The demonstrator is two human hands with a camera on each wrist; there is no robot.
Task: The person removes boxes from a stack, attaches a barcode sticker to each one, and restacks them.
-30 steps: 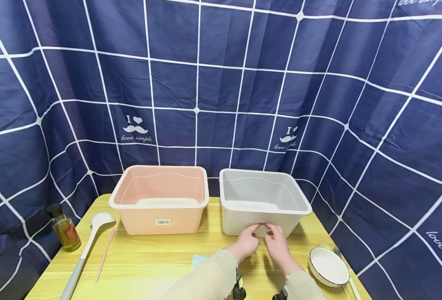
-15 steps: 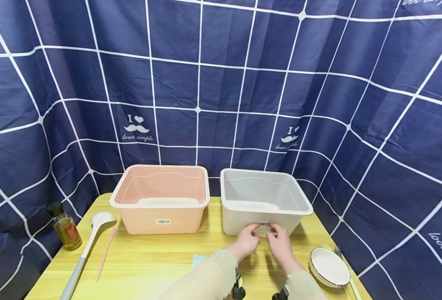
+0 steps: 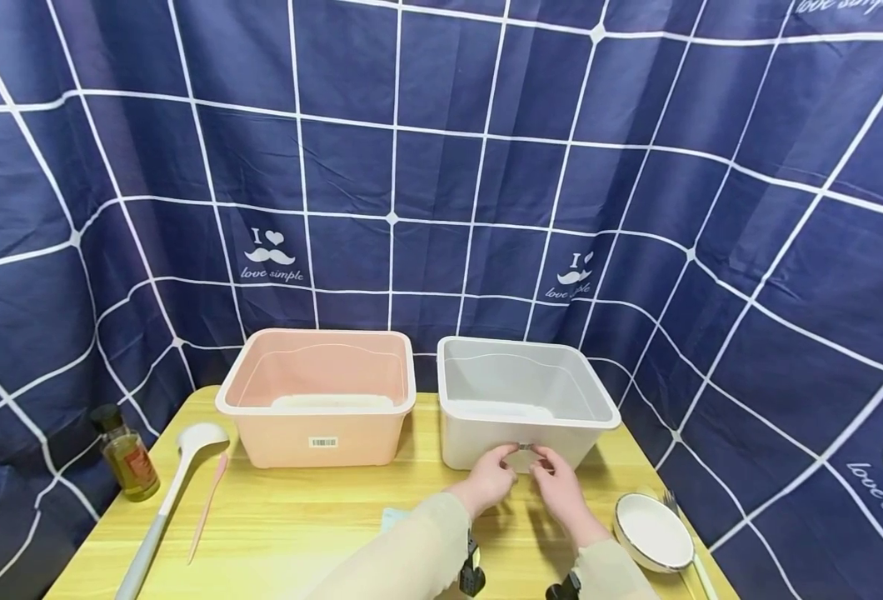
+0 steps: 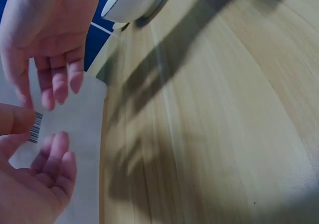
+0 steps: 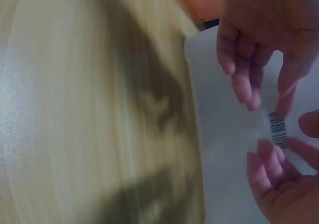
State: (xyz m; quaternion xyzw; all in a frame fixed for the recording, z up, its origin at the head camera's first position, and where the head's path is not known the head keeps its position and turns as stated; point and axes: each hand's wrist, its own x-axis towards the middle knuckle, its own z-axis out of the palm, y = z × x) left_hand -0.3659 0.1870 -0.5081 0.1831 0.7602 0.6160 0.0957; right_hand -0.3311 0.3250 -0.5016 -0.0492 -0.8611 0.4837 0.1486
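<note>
**Barcode sticker on grey bin: tear and tip risks**

We see left hand (image 3: pixel 490 482) and right hand (image 3: pixel 554 483) both pinching the barcode sticker (image 4: pixel 35 127) on the grey bin (image 3: pixel 524 408) front wall. A hard pull may tear it or tip the light bin. Right of the bin, the bowl (image 3: pixel 653 533) sits close; the pink bin (image 3: pixel 321 400) crowds its left.

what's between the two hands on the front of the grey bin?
A small barcode sticker on the grey bin front wall. The left hand and right hand flank it, fingertips at its edges. Clearest in both wrist views.
</note>
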